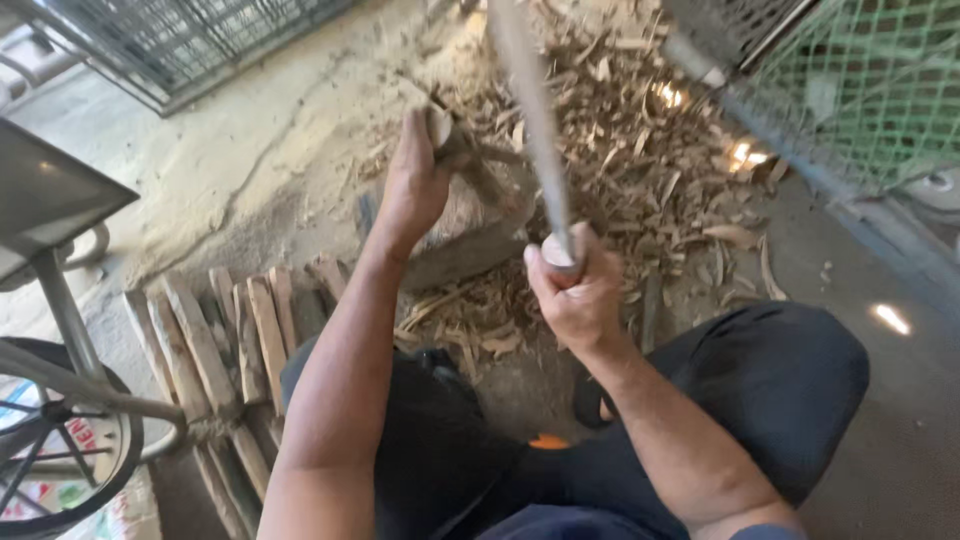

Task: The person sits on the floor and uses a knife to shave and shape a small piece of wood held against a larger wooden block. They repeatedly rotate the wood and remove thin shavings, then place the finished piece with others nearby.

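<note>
Left hand (pixel 415 185): clenched around the top of a short piece of wood (pixel 455 150), holding it upright on a chopping block (pixel 470 235).
Right hand (pixel 575 295): gripped tight on the handle of a long blade (pixel 530 110) — the blade rises up and away from the fist, blurred, so its edge cannot be made out.
Piece of wood: just beyond the left hand's fingers, its lower end on the block; the blade stands just to its right.
Chopping block: directly under the left hand, between both hands and the pile beyond.
Wood chips (pixel 640 150): a wide heap of pale shavings on the floor, past both hands and spreading to the right.
Split sticks (pixel 215 345): a row lying side by side on the floor — below and left of the left forearm.
Wheel (pixel 60 450): a spoked wheel, well left of the left arm.
Knees: dark trousers, below the right hand.
</note>
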Demonstrator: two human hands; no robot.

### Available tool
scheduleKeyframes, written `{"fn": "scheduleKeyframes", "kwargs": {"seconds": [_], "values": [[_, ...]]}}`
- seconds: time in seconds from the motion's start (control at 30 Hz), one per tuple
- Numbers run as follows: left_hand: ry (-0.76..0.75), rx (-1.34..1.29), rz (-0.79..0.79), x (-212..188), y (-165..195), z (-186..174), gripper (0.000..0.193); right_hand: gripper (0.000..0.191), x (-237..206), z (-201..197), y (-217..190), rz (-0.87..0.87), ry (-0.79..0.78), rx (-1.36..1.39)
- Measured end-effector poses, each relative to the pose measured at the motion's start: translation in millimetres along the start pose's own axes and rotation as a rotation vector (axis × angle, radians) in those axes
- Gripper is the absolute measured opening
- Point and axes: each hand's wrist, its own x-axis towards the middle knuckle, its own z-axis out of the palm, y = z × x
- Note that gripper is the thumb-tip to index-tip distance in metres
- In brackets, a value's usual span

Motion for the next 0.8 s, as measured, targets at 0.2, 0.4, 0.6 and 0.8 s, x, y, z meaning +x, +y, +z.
{"fn": "scheduleKeyframes", "kwargs": {"seconds": [0.2,0.4,0.6,0.8], "values": [[-0.088,-0.159,-0.030,7,3,-4,0.037,0.019,-10,24,35,0.277,-0.228,-0.091],[-0.115,-0.130,-0.113,5,3,-4,0.042,0.020,-5,11,26,0.568,-0.355,0.171],[0.014,-0.055,0.015,1,3,-1,0.059,0.013,-3,-5,16,-0.030,0.000,-0.049],[-0.133,-0.460,-0.323,8,4,-12,0.034,0.021,-24,26,62,0.321,-0.210,-0.042]]}}
